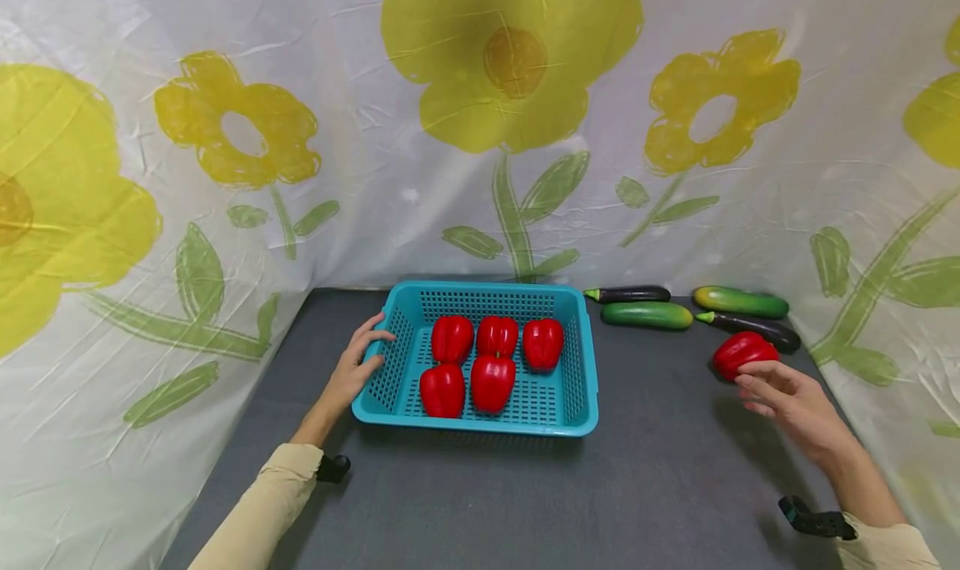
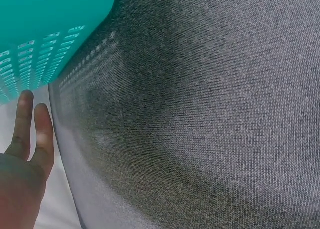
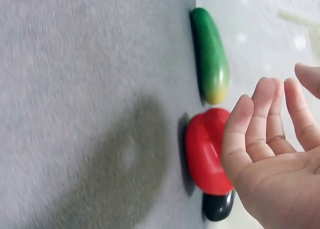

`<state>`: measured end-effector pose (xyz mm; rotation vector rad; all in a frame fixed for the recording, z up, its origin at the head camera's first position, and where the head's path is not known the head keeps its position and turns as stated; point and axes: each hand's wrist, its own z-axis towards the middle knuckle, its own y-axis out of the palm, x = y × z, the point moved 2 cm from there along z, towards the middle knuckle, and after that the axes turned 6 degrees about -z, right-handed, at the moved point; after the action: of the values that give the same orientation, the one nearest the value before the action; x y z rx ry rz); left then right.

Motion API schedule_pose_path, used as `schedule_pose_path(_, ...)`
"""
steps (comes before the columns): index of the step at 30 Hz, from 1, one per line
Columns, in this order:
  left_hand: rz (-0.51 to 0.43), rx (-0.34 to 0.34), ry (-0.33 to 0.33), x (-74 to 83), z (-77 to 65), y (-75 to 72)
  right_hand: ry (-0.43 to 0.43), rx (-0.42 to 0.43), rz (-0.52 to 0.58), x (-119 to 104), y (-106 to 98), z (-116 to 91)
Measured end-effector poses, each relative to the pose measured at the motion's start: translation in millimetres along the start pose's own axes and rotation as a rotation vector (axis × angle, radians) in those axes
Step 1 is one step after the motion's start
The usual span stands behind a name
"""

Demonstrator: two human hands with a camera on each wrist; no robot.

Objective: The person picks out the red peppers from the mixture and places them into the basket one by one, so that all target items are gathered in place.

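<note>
A turquoise plastic basket [image 1: 472, 426] stands mid-table with several red bell peppers [image 1: 492, 384] in it. My left hand [image 1: 354, 368] rests at the basket's left rim, its fingers reaching over the edge. In the left wrist view, two straight fingers [image 2: 44, 134] lie against or close to the slotted outer wall. At the far right, another red bell pepper [image 1: 742, 353] lies on the table. My right hand [image 1: 798, 412] hovers just in front of it, empty, with fingers loosely bent. The right wrist view shows this hand [image 3: 275, 164] overlapping part of the pepper.
Behind the lone pepper lie a dark eggplant [image 1: 757, 330] and a green-yellow cucumber-like vegetable [image 1: 741, 302]. Another eggplant [image 1: 633, 294] and a green one [image 1: 647, 315] lie right of the basket. A flower-printed curtain [image 1: 360, 178] borders the dark table [image 1: 480, 503].
</note>
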<state>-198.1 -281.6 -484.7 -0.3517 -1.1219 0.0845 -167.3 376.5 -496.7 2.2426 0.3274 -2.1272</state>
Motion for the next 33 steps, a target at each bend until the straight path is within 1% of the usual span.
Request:
schedule_pose_path(5,0.001,0.006,-0.019,0.1,0.4,0.2,-0.057,-0.019,0.048,3,-14,2)
schedule_pose_path(7,0.001,0.005,-0.019,0.1,0.5,0.2,-0.068,-0.022,0.051,4,-19,2)
schedule_pose_path(13,-0.002,-0.002,-0.007,0.1,0.4,0.2,-0.046,-0.012,0.003,9,-31,3)
schedule_pose_path(16,-0.001,-0.003,-0.010,-0.2,0.6,0.1,-0.042,0.004,-0.035,10,-35,2)
schedule_pose_path(19,-0.001,-0.001,-0.022,0.1,0.6,0.2,-0.032,0.046,-0.100,10,-39,3)
schedule_pose_path(24,-0.002,0.002,-0.038,-0.1,0.5,-0.2,0.002,0.127,-0.273,10,-42,4)
schedule_pose_path(27,0.004,0.004,-0.041,-0.1,0.8,-0.2,0.014,0.164,-0.357,12,-44,6)
schedule_pose_path(33,0.007,0.001,-0.053,0.7,0.4,-0.7,0.025,0.221,-0.389,17,-47,9)
